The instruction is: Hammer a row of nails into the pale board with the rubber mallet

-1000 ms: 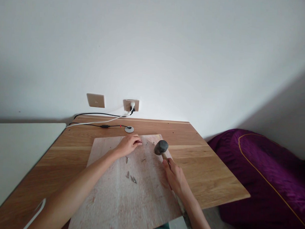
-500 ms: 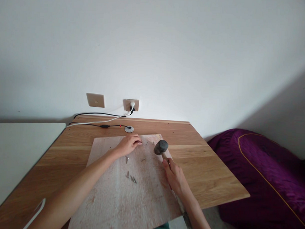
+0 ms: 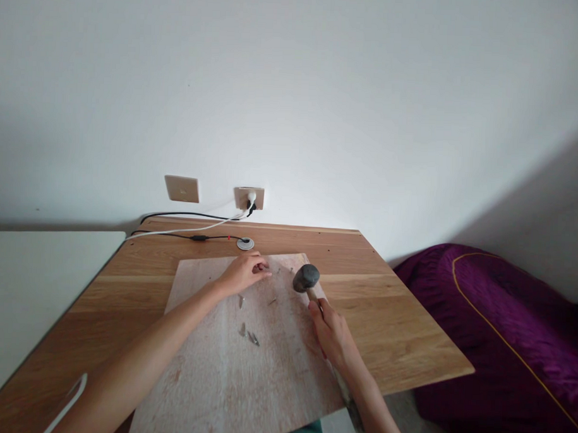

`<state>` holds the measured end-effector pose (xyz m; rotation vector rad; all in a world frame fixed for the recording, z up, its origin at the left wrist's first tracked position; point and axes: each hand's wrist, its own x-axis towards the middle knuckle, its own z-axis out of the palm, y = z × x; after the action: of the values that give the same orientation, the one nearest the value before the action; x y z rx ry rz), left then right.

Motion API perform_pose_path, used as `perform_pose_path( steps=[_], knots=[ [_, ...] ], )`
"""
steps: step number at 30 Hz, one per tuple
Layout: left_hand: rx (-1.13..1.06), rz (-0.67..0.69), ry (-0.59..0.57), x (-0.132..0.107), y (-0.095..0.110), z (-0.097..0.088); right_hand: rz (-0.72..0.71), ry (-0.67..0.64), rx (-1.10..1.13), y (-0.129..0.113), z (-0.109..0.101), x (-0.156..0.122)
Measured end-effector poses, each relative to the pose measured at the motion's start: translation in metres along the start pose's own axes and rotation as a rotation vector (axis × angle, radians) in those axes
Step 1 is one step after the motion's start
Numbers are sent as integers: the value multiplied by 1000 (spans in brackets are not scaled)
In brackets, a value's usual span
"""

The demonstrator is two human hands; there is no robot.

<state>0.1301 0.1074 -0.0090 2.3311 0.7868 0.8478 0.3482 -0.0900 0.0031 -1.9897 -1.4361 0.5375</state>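
My left hand (image 3: 246, 273) rests low over the far part of a pale wooden board (image 3: 202, 378). Its fingers are curled near the thumb; whatever lies between them, if anything, is too small to make out. In my right hand (image 3: 331, 331) is a mallet (image 3: 306, 278) with a black head, gripped by its handle, the head over the board's far right corner. A tiny upright nail (image 3: 291, 269) shows just left of the head. Between my arms, a small nail (image 3: 273, 301) and several small metal pieces (image 3: 253, 338) lie on the board.
The board lies on a wooden desk (image 3: 384, 321) against a white wall (image 3: 321, 116). Cables (image 3: 188, 231) run along the back to a wall socket (image 3: 249, 198). A white surface (image 3: 40, 283) borders the left, and purple cloth (image 3: 503, 325) covers something at the right.
My left thumb has moved slightly outward and the fingers have shifted a little, loosening the pinch. The mallet and my right hand stay nearly in place.
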Motion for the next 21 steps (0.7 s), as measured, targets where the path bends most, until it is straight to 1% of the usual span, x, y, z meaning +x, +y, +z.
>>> perform_pose_path(
  steps=[4,10,15,21],
  knots=[
    [57,-6,18,0,1,-1,-6,8,-20,-1,-1,0],
    [134,46,-8,1,4,-3,-5,-5,-14,-1,-1,1],
    [149,40,-21,1,5,-2,9,-3,-10,-2,-1,1],
    [140,26,-43,1,8,-4,-8,4,-3,-2,0,0]
  ],
)
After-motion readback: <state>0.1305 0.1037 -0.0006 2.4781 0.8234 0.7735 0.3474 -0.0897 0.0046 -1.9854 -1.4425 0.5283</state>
